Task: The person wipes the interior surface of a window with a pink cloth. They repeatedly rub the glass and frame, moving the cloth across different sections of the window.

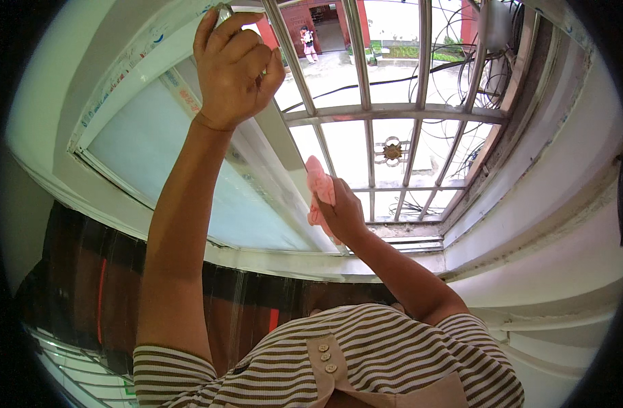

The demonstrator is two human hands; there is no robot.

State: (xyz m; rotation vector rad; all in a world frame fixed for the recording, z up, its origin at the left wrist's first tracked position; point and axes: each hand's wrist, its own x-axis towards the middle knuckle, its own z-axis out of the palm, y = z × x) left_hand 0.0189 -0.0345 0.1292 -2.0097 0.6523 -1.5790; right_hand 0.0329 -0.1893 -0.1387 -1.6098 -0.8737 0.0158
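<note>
One crumpled pink cloth, long axis eleven-to-five, lies at ten o'clock of the right hand gripping it; the farther left hand, toward eleven o'clock, curls, its hold unclear.

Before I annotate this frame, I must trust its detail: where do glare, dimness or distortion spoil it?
Head view, glare: daylight washes the ground behind the window grille nearly white; head view, dimness: the dark brown surface below the windowsill looks murky; head view, distortion: the windowsill bows and the corners go black; head view, focus: the pink cloth in the right hand looks fairly clear.
</note>
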